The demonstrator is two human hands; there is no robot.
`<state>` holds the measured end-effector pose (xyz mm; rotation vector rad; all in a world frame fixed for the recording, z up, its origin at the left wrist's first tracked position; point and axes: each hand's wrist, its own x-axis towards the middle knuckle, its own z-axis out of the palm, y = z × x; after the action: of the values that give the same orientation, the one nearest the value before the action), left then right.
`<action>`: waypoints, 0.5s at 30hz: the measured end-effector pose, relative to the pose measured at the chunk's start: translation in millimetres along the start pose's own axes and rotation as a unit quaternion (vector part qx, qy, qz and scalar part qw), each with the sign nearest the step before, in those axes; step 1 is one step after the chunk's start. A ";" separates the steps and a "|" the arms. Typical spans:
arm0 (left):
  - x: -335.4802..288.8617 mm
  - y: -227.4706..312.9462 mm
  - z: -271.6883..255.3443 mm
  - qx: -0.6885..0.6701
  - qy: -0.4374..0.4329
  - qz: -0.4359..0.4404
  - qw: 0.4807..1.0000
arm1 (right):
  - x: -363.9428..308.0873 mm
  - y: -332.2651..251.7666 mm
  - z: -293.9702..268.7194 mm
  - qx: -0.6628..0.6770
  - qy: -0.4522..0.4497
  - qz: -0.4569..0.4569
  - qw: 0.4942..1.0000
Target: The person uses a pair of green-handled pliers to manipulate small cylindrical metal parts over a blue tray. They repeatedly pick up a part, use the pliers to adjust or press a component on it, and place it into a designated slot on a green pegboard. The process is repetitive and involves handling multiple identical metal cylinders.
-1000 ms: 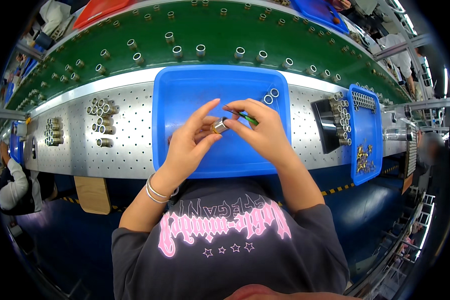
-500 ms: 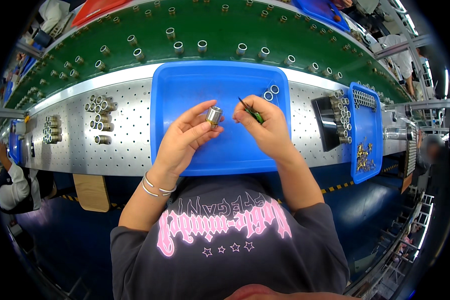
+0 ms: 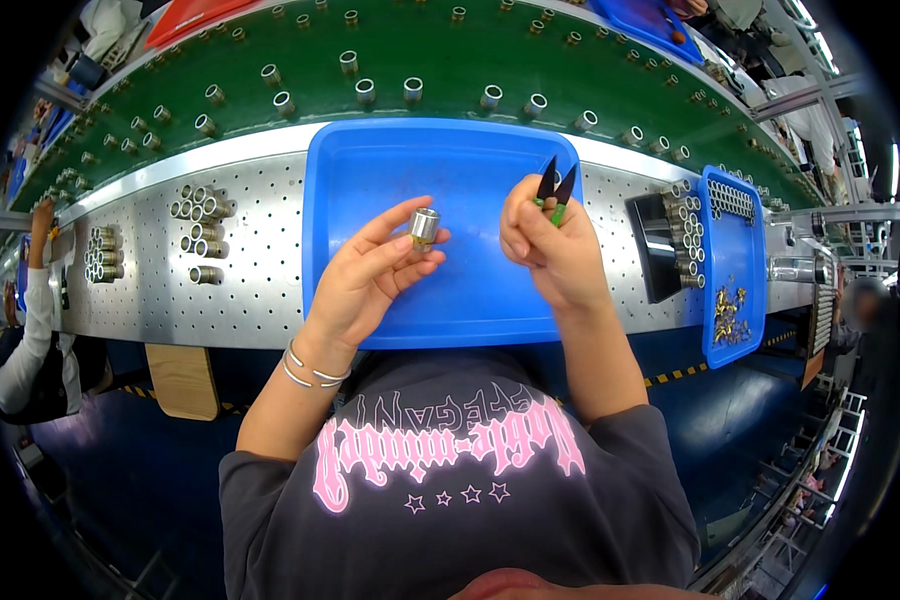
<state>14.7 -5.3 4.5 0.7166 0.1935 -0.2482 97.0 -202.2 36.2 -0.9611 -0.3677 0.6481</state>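
Between the fingers and thumb of my left hand [image 3: 360, 280] is a small silver metal cylinder [image 3: 425, 224] with a brass-coloured lower end. It is held tilted slightly, above the blue tray [image 3: 460, 305]. My right hand [image 3: 562, 255] is closed around small snips [image 3: 564, 196] with green handles. Their two dark pointed blades stand apart and point away from me. The snips are to the right of the cylinder and do not touch it. My right hand and the snips mostly hide the cylinders at the tray's far right corner.
Many cylinders stand on the green conveyor [image 3: 430, 50] beyond the tray. Grouped cylinders [image 3: 202, 215] lie on the perforated metal table at left. At right are a black flat stand [image 3: 652, 250] and a second blue tray [image 3: 712, 345] with brass bits. A co-worker's arm [image 3: 38, 290] shows far left.
My right hand has moved right, away from the cylinder, and the snips' blades now point up and apart. Conveyor cylinders have shifted slightly right. The co-worker's arm at far left has reached farther forward.
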 end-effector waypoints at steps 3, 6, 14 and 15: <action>1.0 -1.1 0.4 0.008 0.008 0.005 1.000 | -0.8 0.8 2.9 -0.152 0.019 -0.022 0.988; 0.7 -2.8 1.6 0.064 0.031 0.010 0.997 | 0.1 -1.5 9.9 -0.140 0.004 -0.023 0.990; 0.1 -19.3 3.7 0.172 0.015 0.015 0.985 | 29.1 1.0 21.7 -0.033 0.032 -0.052 0.998; -0.1 -20.3 5.4 0.179 0.009 0.016 0.984 | 35.1 2.3 20.0 -0.019 0.033 -0.074 0.997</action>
<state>9.3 -23.7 -4.1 1.0787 0.1562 -0.2481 111.6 -165.5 45.2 -0.9780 -0.3903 0.4747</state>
